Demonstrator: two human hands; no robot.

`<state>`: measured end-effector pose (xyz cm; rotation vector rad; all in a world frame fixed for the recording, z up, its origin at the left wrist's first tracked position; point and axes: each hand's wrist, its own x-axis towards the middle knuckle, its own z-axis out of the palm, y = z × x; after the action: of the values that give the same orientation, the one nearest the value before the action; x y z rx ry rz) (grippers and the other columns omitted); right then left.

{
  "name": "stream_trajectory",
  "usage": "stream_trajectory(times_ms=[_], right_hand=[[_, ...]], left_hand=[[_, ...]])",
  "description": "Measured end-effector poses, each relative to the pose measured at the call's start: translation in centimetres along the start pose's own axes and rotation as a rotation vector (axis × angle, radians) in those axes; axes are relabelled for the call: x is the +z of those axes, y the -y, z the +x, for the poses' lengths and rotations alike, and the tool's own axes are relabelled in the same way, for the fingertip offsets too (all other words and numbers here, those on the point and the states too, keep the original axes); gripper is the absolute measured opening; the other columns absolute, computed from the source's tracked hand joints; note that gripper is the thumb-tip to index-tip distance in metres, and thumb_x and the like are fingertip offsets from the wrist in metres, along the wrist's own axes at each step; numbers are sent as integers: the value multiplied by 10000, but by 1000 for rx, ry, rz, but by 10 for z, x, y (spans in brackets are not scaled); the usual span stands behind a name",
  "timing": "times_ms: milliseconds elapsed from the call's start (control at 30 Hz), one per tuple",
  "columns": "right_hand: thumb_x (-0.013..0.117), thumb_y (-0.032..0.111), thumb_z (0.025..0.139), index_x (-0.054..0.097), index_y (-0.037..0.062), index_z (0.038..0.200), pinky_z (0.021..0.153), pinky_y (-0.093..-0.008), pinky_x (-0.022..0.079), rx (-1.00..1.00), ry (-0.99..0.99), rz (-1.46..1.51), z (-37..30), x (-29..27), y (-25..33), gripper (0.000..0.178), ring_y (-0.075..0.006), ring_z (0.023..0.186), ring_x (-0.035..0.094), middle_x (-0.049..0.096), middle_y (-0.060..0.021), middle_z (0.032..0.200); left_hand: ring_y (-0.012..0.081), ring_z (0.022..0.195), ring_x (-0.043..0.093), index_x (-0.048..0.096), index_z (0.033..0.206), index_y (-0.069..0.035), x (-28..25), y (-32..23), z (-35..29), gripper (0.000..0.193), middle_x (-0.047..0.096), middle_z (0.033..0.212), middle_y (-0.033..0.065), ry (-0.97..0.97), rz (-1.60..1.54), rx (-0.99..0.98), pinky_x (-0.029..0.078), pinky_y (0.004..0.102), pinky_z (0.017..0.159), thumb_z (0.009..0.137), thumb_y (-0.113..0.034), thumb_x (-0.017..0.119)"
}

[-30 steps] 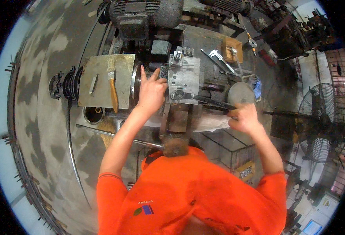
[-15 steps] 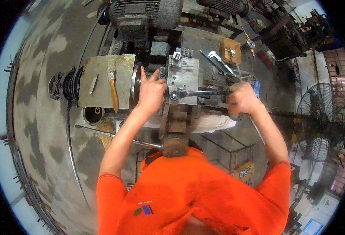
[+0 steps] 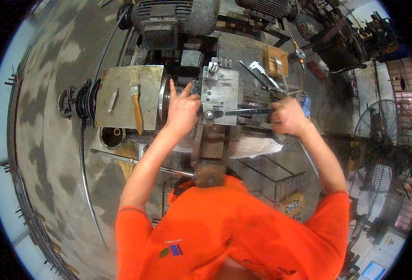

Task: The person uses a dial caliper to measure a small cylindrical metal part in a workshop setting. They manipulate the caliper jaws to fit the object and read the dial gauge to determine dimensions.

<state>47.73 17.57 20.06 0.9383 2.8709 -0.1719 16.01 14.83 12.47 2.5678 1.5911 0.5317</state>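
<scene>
My right hand is closed around the far right end of a long dark wrench. The head of that wrench sits over a bolt near the front left corner of a grey metal block, which has several holes. To the left of the block, my left hand rests on the machine, with two fingers stretched forward and apart. Those fingers lie beside a round metal ring. Nothing shows in the left hand, though its curled fingers and palm are partly hidden.
A brush and a small metal bar lie on a flat metal cover. Calipers and a wooden box sit behind my right hand. A long rod crosses before me; a motor stands behind. A fan is at right.
The whole view has shifted slightly. Both hands and the wrench keep nearly the same places on the machine.
</scene>
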Motion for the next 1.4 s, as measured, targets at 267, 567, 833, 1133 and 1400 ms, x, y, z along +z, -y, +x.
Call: stream_trajectory(times_ms=[267, 567, 833, 1133, 1400], right_hand=[[620, 230, 482, 680, 159, 727, 538, -407, 415, 339, 53, 113, -38, 13, 67, 261, -297, 599, 539, 510, -96, 658], [578, 185, 562, 672, 76, 902, 593, -366, 467, 425, 268, 680, -47, -8, 118, 369, -262, 663, 594, 596, -166, 698], [425, 52, 626, 653, -51, 874, 368, -234, 324, 704, 331, 1724, -42, 9, 113, 353, -84, 419, 407, 503, -34, 556], [426, 92, 722, 633, -37, 839, 372, -227, 304, 681, 103, 1993, -44, 29, 161, 271, -96, 420, 372, 460, -32, 554], [498, 185, 776, 629, -39, 859, 373, -234, 309, 654, 35, 2092, -44, 38, 172, 272, -95, 423, 374, 458, -40, 552]], left_hand=[[313, 1117, 475, 624, 642, -42, -1, -1, -1, 113, 605, 801, 56, -37, -39, 7, 125, 665, 987, 569, 19, 562], [319, 1084, 497, 623, 633, -37, 3, 2, -1, 112, 600, 778, 66, -86, -39, 23, 139, 664, 982, 564, 22, 558], [318, 1081, 498, 622, 628, -29, 4, 0, 0, 98, 604, 779, 76, -76, -31, 43, 146, 661, 982, 559, 14, 567], [295, 1148, 437, 609, 923, -63, -20, -12, -18, 243, 562, 1069, 73, 0, 1, 11, 143, 593, 1022, 684, -33, 586], [268, 876, 602, 604, 941, -25, -55, -23, -197, 197, 619, 910, 139, 26, -576, -272, 351, 457, 968, 748, -61, 602]])
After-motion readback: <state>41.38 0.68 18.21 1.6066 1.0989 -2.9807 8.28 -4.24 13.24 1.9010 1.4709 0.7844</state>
